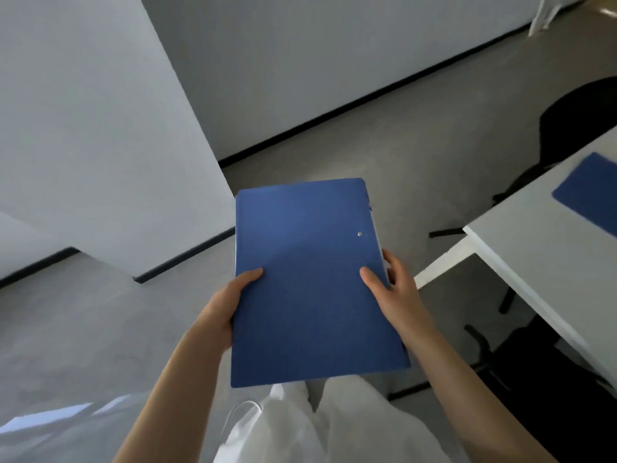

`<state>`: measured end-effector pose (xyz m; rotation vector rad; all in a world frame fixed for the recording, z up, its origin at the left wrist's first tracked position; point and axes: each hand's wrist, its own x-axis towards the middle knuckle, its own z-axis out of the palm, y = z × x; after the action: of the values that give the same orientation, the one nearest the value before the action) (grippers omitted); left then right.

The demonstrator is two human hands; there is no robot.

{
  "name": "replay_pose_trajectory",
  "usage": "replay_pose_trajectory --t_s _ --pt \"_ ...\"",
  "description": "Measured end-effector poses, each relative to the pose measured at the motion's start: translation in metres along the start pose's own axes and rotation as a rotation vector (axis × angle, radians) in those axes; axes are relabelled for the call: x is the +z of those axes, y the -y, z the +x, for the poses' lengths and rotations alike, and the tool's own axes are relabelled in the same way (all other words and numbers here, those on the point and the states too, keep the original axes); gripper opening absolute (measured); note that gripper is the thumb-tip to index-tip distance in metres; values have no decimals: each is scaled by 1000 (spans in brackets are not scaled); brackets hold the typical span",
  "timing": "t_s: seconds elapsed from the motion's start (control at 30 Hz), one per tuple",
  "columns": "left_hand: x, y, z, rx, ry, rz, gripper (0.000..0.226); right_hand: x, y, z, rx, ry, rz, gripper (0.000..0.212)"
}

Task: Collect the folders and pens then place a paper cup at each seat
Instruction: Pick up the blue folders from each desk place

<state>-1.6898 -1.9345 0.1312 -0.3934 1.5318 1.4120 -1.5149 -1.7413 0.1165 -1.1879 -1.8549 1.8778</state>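
Observation:
I hold a stack of blue folders flat in front of me, above the floor. My left hand grips its left edge, thumb on the top cover. On the right edge my right hand does the same, fingers wrapped under the side. A small metal stud shows near the top folder's right edge. Another blue folder lies on the white table at the right, partly cut off by the frame. No pens or paper cups are in view.
A black chair stands behind the table's far side, and another black chair sits under its near edge. White walls with dark skirting run along the left and back. Grey floor lies ahead. My white trousers show below.

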Motion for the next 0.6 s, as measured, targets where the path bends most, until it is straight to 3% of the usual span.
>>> replay_pose_trajectory --t_s 0.33,0.6 --pt "92 -96 99 -20 166 205 43 -39 19 90 67 -248 110 49" --pt "228 -184 171 -16 266 307 37 -125 56 202 97 -345 244 40"
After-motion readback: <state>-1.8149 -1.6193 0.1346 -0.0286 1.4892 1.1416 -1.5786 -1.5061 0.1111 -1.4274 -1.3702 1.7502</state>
